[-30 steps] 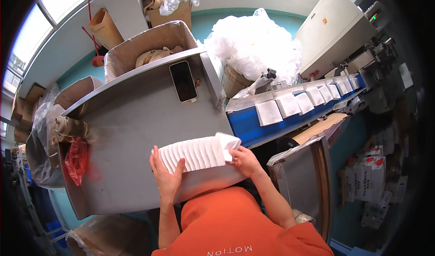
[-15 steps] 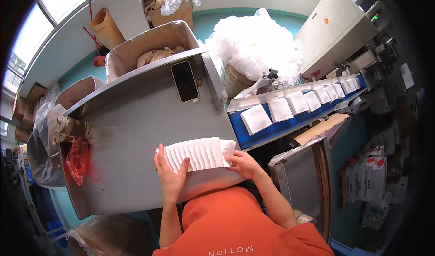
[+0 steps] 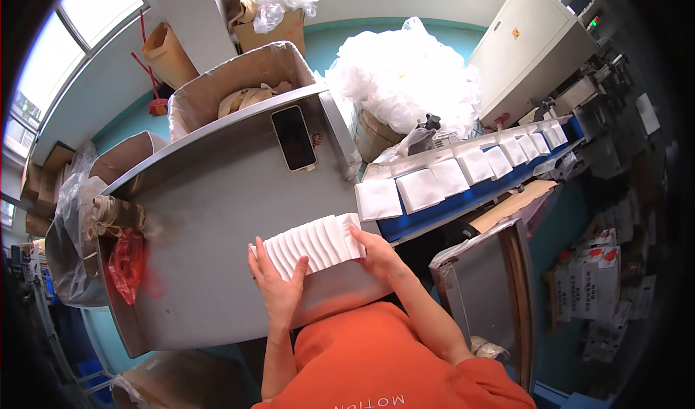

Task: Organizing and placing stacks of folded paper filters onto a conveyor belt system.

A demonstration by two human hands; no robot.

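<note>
Head view: I have a row of white packets (image 3: 313,244) lying on the steel table (image 3: 217,206) near its front edge, pressed between my two hands. My left hand (image 3: 277,286) is flat against the row's left end, fingers spread and extended, not curled round anything; my right hand (image 3: 378,253) cups the right end with the fingers bent over the top. The packets look light and soft, each a thin flat pouch, so the row will likely buckle or fan out unless I squeeze evenly from both ends; the smooth wrappers probably slide on each other. The best hold seems to be on the two end faces, palms square. The table edge runs just below my wrists, so little room toward me. To the right the table ends close by, and beyond it a blue belt (image 3: 463,203) carries single white squares (image 3: 422,190). Ahead lies bare steel as far as a phone (image 3: 294,138) near the back rim.
</note>
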